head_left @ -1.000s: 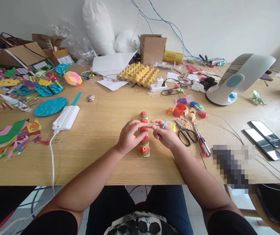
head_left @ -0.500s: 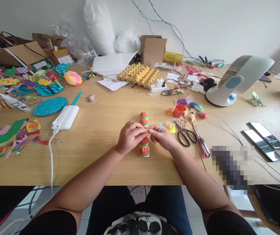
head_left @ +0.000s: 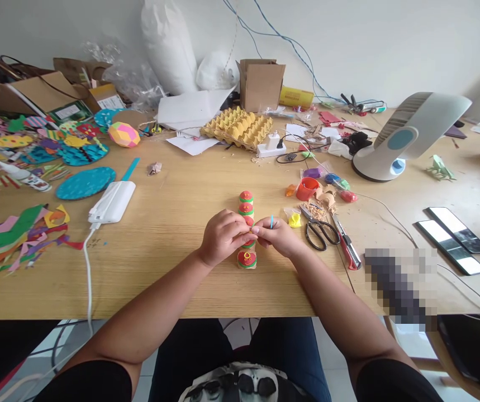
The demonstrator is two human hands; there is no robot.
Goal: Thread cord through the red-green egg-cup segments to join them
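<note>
A row of several red clay domes with green rims runs away from me along the table. The nearest dome point(head_left: 247, 259) bears a small yellow ring, and the farthest dome point(head_left: 246, 196) has tiny raised dots. Over the middle of the row my left hand point(head_left: 222, 237) is closed in a pinch, fingertips against those of my right hand point(head_left: 280, 237). Whatever lies between the fingertips is too small to make out. A thin blue stick point(head_left: 271, 222) pokes up from my closed right hand. Part of the row is hidden behind my fingers.
Right of my hands lie yellow clay point(head_left: 294, 219), black scissors point(head_left: 322, 231) and a red box cutter point(head_left: 348, 245). A white power bank point(head_left: 114, 201) and paper strips point(head_left: 22, 237) are on the left. A yellow egg tray point(head_left: 240, 128) and a lamp point(head_left: 403, 137) stand farther back.
My joined fingertips have shifted slightly downward, and the blue stick has moved a little left and down. The clay row stays in place.
</note>
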